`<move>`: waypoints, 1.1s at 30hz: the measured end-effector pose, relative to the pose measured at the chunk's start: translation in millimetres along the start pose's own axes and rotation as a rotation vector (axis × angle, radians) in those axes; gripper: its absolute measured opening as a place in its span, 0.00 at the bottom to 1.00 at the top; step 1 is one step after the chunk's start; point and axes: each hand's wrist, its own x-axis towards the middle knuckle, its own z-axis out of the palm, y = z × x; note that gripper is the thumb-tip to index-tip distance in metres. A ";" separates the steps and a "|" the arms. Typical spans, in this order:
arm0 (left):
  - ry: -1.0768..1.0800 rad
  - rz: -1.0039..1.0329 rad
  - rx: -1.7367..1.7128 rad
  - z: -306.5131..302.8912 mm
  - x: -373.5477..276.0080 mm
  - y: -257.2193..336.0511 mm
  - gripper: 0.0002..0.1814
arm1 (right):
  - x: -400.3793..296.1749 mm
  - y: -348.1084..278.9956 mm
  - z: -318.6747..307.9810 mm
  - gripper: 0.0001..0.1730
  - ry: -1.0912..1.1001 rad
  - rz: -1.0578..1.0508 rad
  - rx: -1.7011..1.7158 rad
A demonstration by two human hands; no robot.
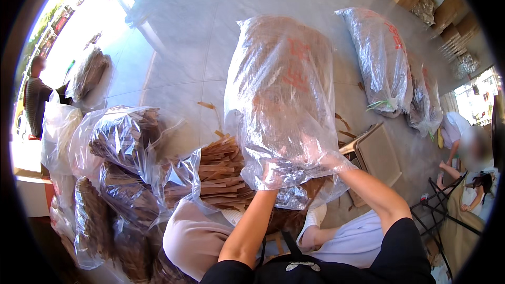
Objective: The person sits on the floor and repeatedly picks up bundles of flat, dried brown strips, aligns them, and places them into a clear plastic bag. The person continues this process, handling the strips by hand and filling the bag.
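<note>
A large clear plastic bag packed with brown material lies on the floor right in front of me, its open mouth toward my lap. Red writing shows on its upper side. Both my forearms reach into that mouth. Through the film I make out my left hand near the lower left corner and my right hand a little higher on the right. Glare and wrinkled plastic blur the fingers, so their grip is unclear. A stack of flat brown strips lies just left of the bag mouth, partly in clear film.
Film-wrapped brown bundles are heaped at my left. A tan box-like item stands close on the right. Two more filled bags lie beyond it. A black metal frame and people are far right; another person is far left.
</note>
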 end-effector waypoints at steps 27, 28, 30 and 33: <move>-0.183 -0.187 0.231 -3.2 -132.6 1.9 0.36 | -138.7 -134.7 50.9 0.53 0.259 0.314 -0.034; -0.178 -0.202 0.203 2.2 -137.0 3.0 0.35 | -136.0 -132.9 54.3 0.50 0.275 0.282 -0.035; -0.181 -0.178 0.173 0.7 -134.8 1.2 0.34 | -131.9 -127.9 58.3 0.47 0.330 0.289 -0.124; -0.240 -0.148 0.103 3.9 -134.5 4.7 0.32 | -128.9 -134.8 67.6 0.42 0.509 0.255 -0.327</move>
